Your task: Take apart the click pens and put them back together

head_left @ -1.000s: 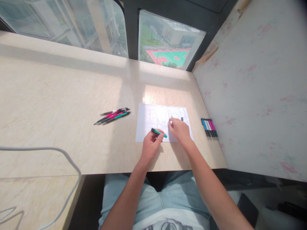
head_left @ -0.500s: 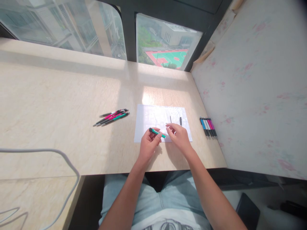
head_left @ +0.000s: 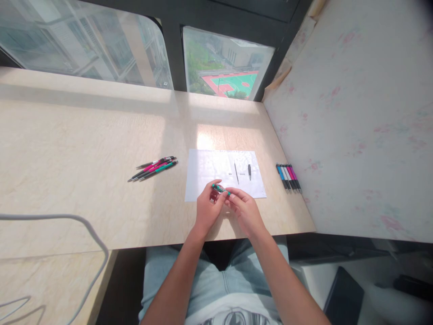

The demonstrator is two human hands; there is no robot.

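Observation:
My left hand (head_left: pixel 207 210) pinches a short teal and black pen barrel (head_left: pixel 220 188) over the near edge of a white sheet of paper (head_left: pixel 209 168). My right hand (head_left: pixel 246 211) meets it at the barrel's right end, fingertips touching the piece. On the sheet beyond lie small pen parts: a thin dark refill (head_left: pixel 236 172), a short black tip piece (head_left: pixel 249 171) and two tiny bits between them.
A loose bunch of pink, teal and black pens (head_left: pixel 153 168) lies left of the sheet. A tidy row of several pens (head_left: pixel 287 177) lies to the right, by the wall (head_left: pixel 352 117). A grey cable (head_left: pixel 88 230) loops over the marble desk (head_left: pixel 81 135) at the near left.
My right hand left the parts on the sheet and drew back to the barrel held by my left hand. Both hands shifted slightly toward me; the refill and tip piece now lie uncovered.

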